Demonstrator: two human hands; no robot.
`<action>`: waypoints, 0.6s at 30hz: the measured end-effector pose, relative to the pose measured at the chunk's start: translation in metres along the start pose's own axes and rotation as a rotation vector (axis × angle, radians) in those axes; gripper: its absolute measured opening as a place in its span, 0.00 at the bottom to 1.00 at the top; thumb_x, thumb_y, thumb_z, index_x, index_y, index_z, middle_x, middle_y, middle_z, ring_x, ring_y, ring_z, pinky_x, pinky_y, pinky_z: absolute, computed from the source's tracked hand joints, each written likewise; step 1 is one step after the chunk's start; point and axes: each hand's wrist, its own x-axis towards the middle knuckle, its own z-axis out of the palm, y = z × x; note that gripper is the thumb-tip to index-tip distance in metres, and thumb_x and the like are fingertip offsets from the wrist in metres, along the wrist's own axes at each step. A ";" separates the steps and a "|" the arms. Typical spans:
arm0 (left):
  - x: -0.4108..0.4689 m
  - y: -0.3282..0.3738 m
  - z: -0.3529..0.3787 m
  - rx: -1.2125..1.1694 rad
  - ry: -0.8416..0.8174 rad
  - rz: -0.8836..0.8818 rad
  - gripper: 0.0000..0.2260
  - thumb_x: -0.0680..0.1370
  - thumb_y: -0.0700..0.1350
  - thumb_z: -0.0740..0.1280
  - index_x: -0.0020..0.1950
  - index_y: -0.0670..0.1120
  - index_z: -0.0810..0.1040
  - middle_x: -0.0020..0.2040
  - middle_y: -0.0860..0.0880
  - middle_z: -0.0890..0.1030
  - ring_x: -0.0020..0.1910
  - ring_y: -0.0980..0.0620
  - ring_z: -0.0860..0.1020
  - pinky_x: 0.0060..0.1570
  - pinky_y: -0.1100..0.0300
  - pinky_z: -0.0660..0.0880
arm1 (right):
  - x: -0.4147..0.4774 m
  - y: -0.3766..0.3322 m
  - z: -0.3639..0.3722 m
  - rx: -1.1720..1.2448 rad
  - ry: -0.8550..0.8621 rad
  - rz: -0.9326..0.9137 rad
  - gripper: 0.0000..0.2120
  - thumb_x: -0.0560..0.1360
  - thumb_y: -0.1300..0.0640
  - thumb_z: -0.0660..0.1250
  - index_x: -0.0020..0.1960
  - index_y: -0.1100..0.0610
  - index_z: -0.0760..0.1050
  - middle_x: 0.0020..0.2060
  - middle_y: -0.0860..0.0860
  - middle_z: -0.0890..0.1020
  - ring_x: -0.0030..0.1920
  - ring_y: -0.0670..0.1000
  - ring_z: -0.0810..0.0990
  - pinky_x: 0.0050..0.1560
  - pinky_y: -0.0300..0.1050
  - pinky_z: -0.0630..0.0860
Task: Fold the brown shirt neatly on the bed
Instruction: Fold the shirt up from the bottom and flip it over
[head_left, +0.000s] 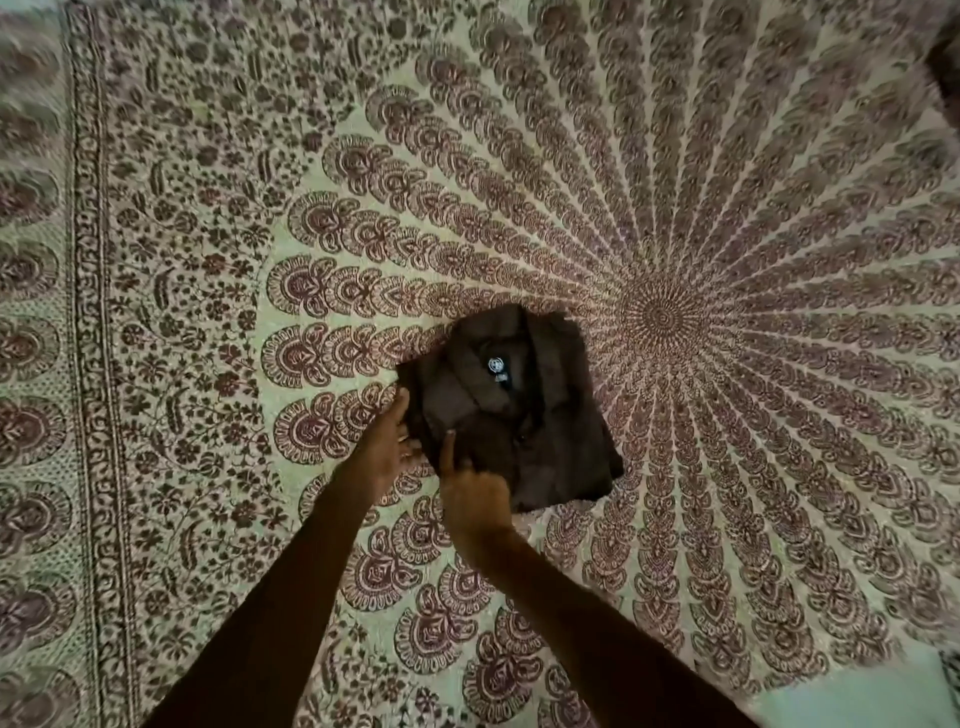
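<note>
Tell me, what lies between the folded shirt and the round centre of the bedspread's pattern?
Only bare bedspread: in the head view the shirt lies just left of the pattern's centre.

No lettering is showing clearly enough to read. A dark neck label (496, 365) is sitting inside the collar of the brown shirt (550, 431), beyond the right hand (472, 493) and up to the right of the left hand (382, 452). It is bearing a round white emblem, too blurred to make out. A smaller tag (502, 383) is lying just beneath it, equally illegible.
</note>
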 end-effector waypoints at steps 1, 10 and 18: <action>0.001 -0.004 -0.003 0.036 0.000 0.007 0.24 0.78 0.60 0.61 0.69 0.48 0.71 0.62 0.44 0.77 0.61 0.42 0.75 0.52 0.51 0.75 | 0.001 -0.004 0.014 -0.013 0.018 -0.001 0.39 0.73 0.56 0.67 0.77 0.64 0.51 0.48 0.56 0.82 0.33 0.53 0.82 0.29 0.41 0.67; 0.004 -0.020 0.010 0.240 0.126 0.246 0.14 0.74 0.49 0.71 0.58 0.47 0.78 0.43 0.50 0.84 0.42 0.50 0.84 0.42 0.56 0.80 | -0.016 0.058 -0.005 0.381 0.316 0.015 0.16 0.80 0.49 0.56 0.66 0.52 0.70 0.53 0.55 0.80 0.51 0.59 0.80 0.46 0.47 0.73; -0.003 -0.050 0.035 0.594 0.472 0.293 0.19 0.75 0.54 0.69 0.56 0.40 0.79 0.53 0.39 0.82 0.54 0.39 0.80 0.52 0.50 0.73 | 0.004 0.180 0.019 0.769 0.410 0.535 0.12 0.80 0.54 0.61 0.59 0.60 0.75 0.54 0.60 0.80 0.52 0.61 0.79 0.50 0.51 0.77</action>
